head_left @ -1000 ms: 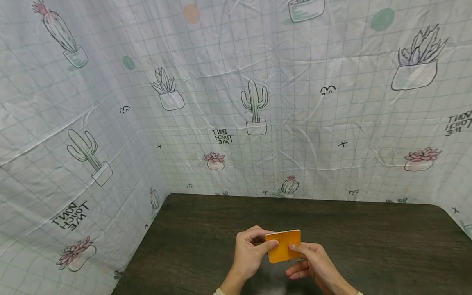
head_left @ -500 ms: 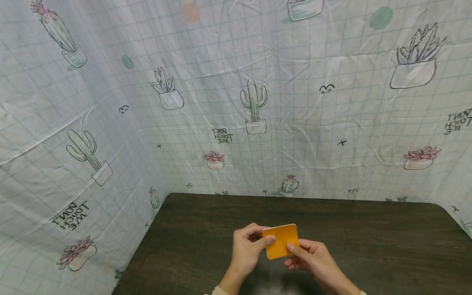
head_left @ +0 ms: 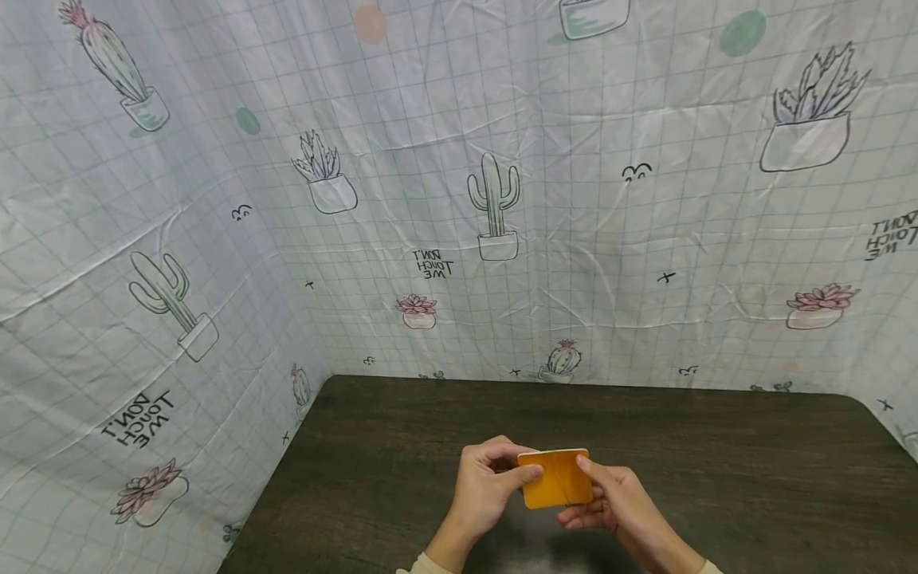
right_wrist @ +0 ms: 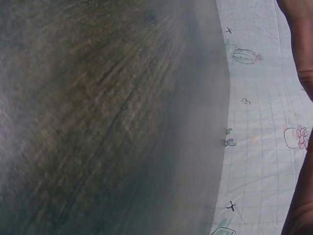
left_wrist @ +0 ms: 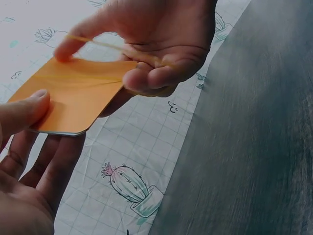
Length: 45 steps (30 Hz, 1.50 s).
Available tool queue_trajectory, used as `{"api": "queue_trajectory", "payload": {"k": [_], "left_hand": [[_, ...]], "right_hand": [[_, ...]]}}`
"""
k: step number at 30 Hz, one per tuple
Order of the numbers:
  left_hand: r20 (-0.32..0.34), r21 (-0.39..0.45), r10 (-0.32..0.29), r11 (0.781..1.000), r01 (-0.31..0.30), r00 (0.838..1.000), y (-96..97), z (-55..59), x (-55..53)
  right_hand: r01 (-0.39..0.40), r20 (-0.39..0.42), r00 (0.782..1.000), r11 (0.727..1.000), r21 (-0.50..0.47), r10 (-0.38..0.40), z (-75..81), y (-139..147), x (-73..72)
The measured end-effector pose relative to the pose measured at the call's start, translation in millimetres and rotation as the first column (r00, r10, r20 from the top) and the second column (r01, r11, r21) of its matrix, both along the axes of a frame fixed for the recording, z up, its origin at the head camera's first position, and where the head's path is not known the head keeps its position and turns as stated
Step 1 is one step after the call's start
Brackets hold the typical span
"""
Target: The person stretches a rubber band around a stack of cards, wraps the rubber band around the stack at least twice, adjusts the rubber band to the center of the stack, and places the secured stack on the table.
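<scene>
Above the table is an orange square card stack or pad (head_left: 554, 482) with rounded corners and a pale edge. My left hand (head_left: 480, 486) grips its left side, thumb on the orange face and fingers behind. At the opposite side is my right hand (head_left: 627, 506), its thumb at the upper right corner and its other fingers curled low behind the edge. In the left wrist view, a thin yellow rubber band (left_wrist: 107, 45) stretches from the right thumb to the curled fingers. Another strand crosses the orange face. The right wrist view catches only part of the right hand (right_wrist: 299, 49) along its edge.
The dark wood-grain table (head_left: 387, 446) extends beneath both hands. Around its back and sides hangs a white grid-patterned cloth (head_left: 574, 279) printed with cacti and mirrored lettering. Light sleeve cuffs (head_left: 430, 564) show at the wrists.
The orange stack rose and tilted, then came back down a little to the right. My right thumb has slid from the middle of its face to the upper right corner.
</scene>
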<state>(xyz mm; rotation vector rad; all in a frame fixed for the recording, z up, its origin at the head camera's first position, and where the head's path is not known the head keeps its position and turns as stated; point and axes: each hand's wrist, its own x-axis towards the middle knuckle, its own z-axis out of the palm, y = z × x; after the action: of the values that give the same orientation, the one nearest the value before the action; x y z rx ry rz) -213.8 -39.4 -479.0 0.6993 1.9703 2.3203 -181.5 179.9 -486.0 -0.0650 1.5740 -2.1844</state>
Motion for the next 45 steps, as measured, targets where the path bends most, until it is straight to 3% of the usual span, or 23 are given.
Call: {"api": "queue_trajectory", "payload": {"k": [7, 14, 20, 25, 30, 33, 36, 40, 45], "left_hand": [[-0.049, -0.100, -0.085, 0.992, 0.079, 0.995, -2.0, 3.1, 0.6], [-0.070, -0.127, -0.104, 0.987, 0.094, 0.992, -1.2, 3.6, 0.1], [-0.040, -0.131, -0.075, 0.989, 0.069, 0.996, 1.0, 1.8, -0.3], [-0.004, -0.101, -0.050, 0.994, 0.049, 0.999, 3.5, 2.0, 0.1], [0.052, -0.042, -0.061, 0.997, 0.063, 0.997, 5.4, 0.8, 0.6], [0.078, -0.041, -0.066, 0.997, 0.069, 0.995, 6.4, 0.2, 0.9], [0.059, -0.089, -0.068, 0.993, 0.073, 0.996, 7.0, -0.1, 1.5], [0.006, -0.159, -0.069, 0.985, 0.069, 0.998, 7.6, 0.3, 2.3], [0.026, -0.124, -0.049, 0.991, 0.052, 0.998, 7.3, 0.6, 0.2]], "right_hand": [[-0.172, -0.062, 0.984, 0.983, -0.058, 0.168, 6.1, 8, 0.0], [-0.203, -0.082, 0.977, 0.978, -0.055, 0.198, 5.3, 9, -2.1], [-0.158, -0.136, 0.978, 0.987, 0.004, 0.157, 4.1, 7, -1.7], [-0.021, -0.192, 0.980, 0.990, 0.140, 0.048, 5.4, 0, 1.6], [0.181, -0.251, 0.962, 0.939, 0.293, -0.107, 5.6, -9, 6.6], [0.249, -0.267, 0.950, 0.913, 0.323, -0.165, 5.4, -11, 7.4], [0.224, -0.266, 0.954, 0.921, 0.318, -0.140, 5.4, -7, 5.3], [0.110, -0.263, 0.965, 0.935, 0.336, -0.019, 5.3, -4, 0.7], [0.058, -0.245, 0.970, 0.963, 0.263, 0.008, 7.0, -1, 0.7]]}}
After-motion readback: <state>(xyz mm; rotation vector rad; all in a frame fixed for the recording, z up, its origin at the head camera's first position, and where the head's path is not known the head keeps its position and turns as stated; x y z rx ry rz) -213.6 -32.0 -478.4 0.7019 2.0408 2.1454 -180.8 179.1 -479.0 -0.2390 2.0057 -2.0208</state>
